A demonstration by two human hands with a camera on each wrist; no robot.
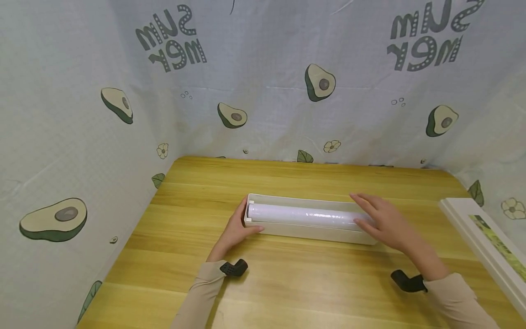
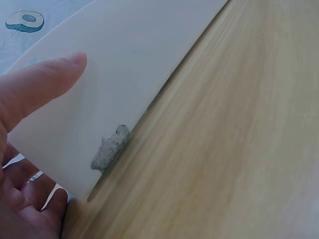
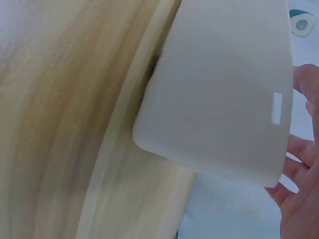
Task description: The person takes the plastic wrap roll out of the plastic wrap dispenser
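Note:
A long white box (image 1: 316, 232) without a cover lies on the wooden table, slightly slanted. Inside it sits a shiny whitish roll of plastic film (image 1: 304, 215). My left hand (image 1: 237, 230) grips the box's left end, thumb on the front wall and fingers round the end. In the left wrist view a torn grey patch (image 2: 110, 149) marks the wall's lower edge. My right hand (image 1: 388, 224) is over the box's right end, fingers extended and spread, partly hiding the roll's end. Whether its fingertips touch the roll, I cannot tell.
At the table's right edge lies a long white lid-like piece (image 1: 460, 214) with a green and yellow picture. A curtain (image 1: 271, 91) printed with avocados hangs behind and at the sides of the table (image 1: 164, 265). Black devices (image 1: 234, 268) sit at both wrists.

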